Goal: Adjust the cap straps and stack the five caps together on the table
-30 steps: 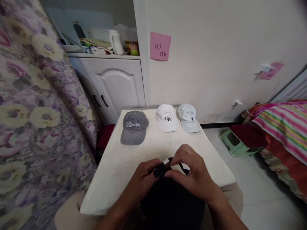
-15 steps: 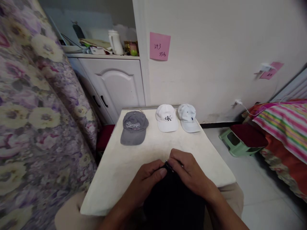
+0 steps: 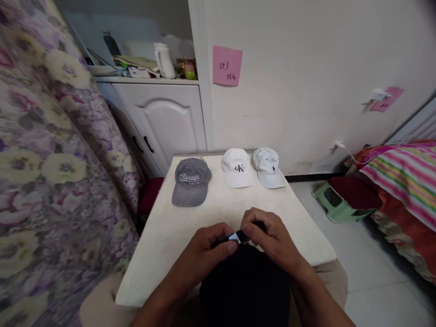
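A black cap [image 3: 245, 286] is between my hands at the near edge of the table, its crown toward me. My left hand [image 3: 213, 245] pinches the cap's strap beside a shiny metal buckle [image 3: 235, 237]. Just right of the buckle, my right hand [image 3: 267, 234] is closed on the strap, thumb on top. Farther back lie three more caps, apart from my hands: a grey cap [image 3: 190, 181] lettered "Always", a white cap [image 3: 237, 168] marked "CK", and a pale cap [image 3: 268, 167] with a small dark emblem.
The caps lie on a white-covered table [image 3: 163, 254]. A floral curtain [image 3: 61, 159] hangs at left, beside a white cabinet [image 3: 163, 118]. On the right are a green stool [image 3: 330, 200] with a dark red top and a bed with a striped cover [image 3: 405, 181].
The buckle and strap have turned into clearer view between my fingers. My right hand's fingers have shifted on the strap, and the black cap's crown shows rounder.
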Tool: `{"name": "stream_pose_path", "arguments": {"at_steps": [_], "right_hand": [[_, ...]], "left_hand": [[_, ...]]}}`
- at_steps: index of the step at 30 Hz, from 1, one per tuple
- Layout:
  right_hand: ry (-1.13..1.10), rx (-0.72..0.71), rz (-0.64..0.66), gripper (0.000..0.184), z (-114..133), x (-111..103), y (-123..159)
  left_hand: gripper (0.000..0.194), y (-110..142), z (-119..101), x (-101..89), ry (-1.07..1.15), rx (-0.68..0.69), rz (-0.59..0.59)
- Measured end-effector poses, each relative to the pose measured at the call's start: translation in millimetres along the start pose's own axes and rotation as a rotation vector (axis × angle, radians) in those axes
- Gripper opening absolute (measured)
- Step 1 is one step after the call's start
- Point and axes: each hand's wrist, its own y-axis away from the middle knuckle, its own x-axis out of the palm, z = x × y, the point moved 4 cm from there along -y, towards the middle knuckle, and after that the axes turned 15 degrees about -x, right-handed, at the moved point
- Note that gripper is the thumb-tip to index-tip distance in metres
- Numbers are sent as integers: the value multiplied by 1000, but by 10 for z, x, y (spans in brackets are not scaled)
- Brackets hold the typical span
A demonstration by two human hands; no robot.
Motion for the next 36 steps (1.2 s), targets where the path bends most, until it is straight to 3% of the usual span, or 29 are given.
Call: {"name": "stream_pose_path", "arguments": {"at_steps": [5, 10, 13, 17, 22, 27, 33, 36], "right_hand": [[-148, -40, -11, 38, -74, -51, 36], [-181, 124, 130, 31, -164, 38, 107], [-302, 196, 146, 31, -198, 108, 121], [-291, 223, 92, 30, -268, 102, 111], [-223, 258, -35, 31, -478, -80, 136], [-463, 267, -268, 31, -687, -345, 251], [-739, 360, -112, 46, -704, -305, 469], [-803, 371, -141, 39, -697, -282, 522]], "left_hand": [[30, 9, 31, -25, 129, -50, -12], [27, -2, 20, -10, 195, -51, -1], [26, -12, 28, 5, 218, -45, 27], [27, 4, 34, 5, 245, -10, 79], [29, 24, 88, -47, 330, -7, 87], [30, -13, 146, -98, 435, 2, 68], [28, -67, 143, -142, 601, -20, 0], [28, -74, 99, -182, 648, -18, -27]]}}
